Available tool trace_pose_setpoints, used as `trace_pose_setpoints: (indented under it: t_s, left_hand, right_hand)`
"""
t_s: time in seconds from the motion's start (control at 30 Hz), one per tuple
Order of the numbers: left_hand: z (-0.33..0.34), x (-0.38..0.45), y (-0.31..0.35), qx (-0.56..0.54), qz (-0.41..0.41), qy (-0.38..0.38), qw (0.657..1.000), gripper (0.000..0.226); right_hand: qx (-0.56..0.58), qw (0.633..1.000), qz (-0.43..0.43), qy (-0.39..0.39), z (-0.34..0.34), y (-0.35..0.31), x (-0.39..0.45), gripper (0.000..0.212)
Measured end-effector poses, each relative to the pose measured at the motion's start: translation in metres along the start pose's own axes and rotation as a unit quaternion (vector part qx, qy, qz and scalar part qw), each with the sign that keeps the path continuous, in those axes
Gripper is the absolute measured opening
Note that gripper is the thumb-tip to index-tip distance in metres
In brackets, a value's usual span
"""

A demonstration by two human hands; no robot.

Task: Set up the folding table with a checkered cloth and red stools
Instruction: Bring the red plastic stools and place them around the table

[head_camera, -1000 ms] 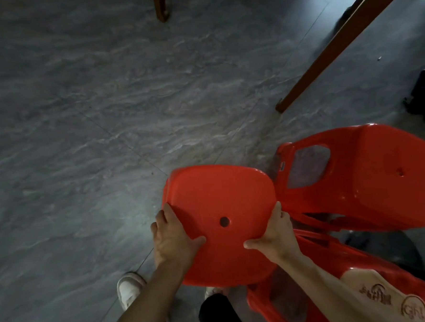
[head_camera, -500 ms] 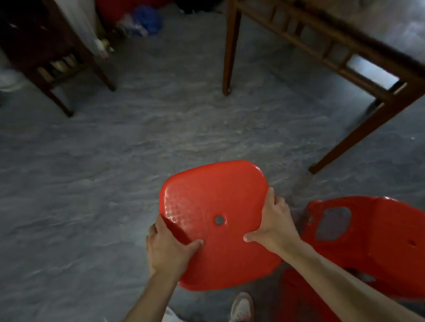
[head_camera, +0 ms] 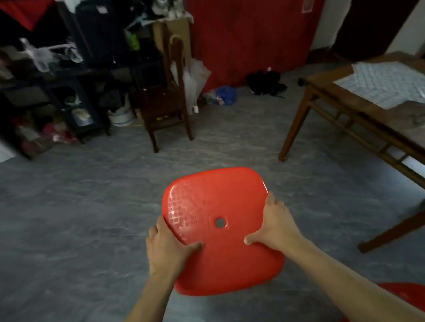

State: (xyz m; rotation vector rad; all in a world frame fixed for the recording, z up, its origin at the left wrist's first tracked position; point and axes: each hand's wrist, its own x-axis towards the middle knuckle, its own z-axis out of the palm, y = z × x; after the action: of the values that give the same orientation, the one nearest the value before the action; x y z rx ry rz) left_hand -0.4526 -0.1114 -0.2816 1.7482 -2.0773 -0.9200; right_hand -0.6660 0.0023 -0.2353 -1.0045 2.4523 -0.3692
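The room I stand in is dim; soft glare sits on the stool (head_camera: pixel 218 225) seat; the shelves (head_camera: pixel 60 95) at left smear with blur; edges bow from the wide lens.

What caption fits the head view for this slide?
Both hands, left and right, grip a red stool by its seat edges above the grey floor, wooden table ahead right.

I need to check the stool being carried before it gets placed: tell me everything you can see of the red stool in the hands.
The red stool looks like glossy moulded plastic. Only its rounded-square seat shows, with a small round hole near the middle and an embossed dotted pattern on its left part. Its legs are hidden beneath the seat. It is held above the grey floor, top towards the camera. The left hand grips its left edge and the right hand its right edge, thumbs on top.
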Motion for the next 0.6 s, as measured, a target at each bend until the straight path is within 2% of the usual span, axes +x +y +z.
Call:
trace_pose_setpoints:
  t_s: [0.3, 0.6]
  left_hand:
    - [-0.104, 0.028, -0.095, -0.043, -0.087, 0.083, 0.992, 0.106]
    - [-0.189, 0.087, -0.171, -0.038, -0.201, 0.170, 0.964, 0.107]
  right_hand:
    - [-0.079, 0.989, -0.120, -0.037, 0.033, -0.166, 0.018, 0.121]
    - [-0.092, 0.959, -0.255, -0.087, 0.098, -0.313, 0.080, 0.126]
